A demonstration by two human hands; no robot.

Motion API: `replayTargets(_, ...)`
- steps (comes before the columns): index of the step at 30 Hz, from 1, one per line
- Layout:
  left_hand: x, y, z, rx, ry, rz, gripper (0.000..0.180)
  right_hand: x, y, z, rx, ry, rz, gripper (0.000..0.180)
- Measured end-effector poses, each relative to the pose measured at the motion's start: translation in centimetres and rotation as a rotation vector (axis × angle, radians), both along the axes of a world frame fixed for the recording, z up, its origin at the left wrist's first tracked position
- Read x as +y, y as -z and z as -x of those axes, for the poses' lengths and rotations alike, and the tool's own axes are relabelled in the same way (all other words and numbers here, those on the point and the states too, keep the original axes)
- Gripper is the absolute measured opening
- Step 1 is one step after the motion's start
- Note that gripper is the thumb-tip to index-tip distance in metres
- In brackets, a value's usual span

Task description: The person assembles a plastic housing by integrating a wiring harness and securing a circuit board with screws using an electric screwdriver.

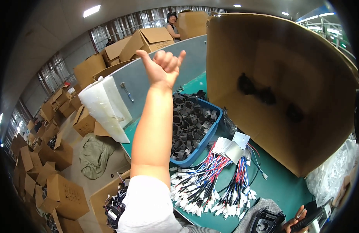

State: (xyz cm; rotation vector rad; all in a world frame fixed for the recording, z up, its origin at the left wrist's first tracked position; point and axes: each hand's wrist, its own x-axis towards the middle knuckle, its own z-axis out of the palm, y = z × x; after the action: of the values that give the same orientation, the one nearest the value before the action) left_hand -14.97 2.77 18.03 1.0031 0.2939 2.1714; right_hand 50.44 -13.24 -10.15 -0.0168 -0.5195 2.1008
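My left hand [162,70] is raised at the end of my outstretched arm, palm towards me. Its thumb and little finger stick out to the sides, the three middle fingers are folded, and nothing is in it. Behind my forearm stands a blue bin [203,145] full of dark grey and black plastic clips [187,128]. At the lower right edge my right hand [294,222] shows only in part, fingers bent against a dark, flat object [311,217] that I cannot identify. Beside it a black plastic housing [267,219] lies on a grey cloth [261,204].
Bundled wires with white connectors [195,190] and metal plates [234,147] lie on the green table [272,176]. A large open carton [257,50] stands at right beside clear plastic bags [331,171]. Grey partition [195,58], white foam sheets [105,103], floor cartons [67,194]. Another person [171,27] is behind.
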Motion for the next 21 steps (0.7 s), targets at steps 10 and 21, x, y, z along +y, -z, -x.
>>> replayTargets(10, 5.8, 0.8, 0.7, -0.063, -0.014, -0.018, 0.075, -0.8, -0.3, 3.3, -0.001, 0.371, -0.147, 0.068)
replayTargets(21, 6.6, 0.4, 0.7, -0.066, -0.038, -0.052, 0.063, -0.2, 1.3, 0.6, -0.103, 0.244, -0.227, 0.085)
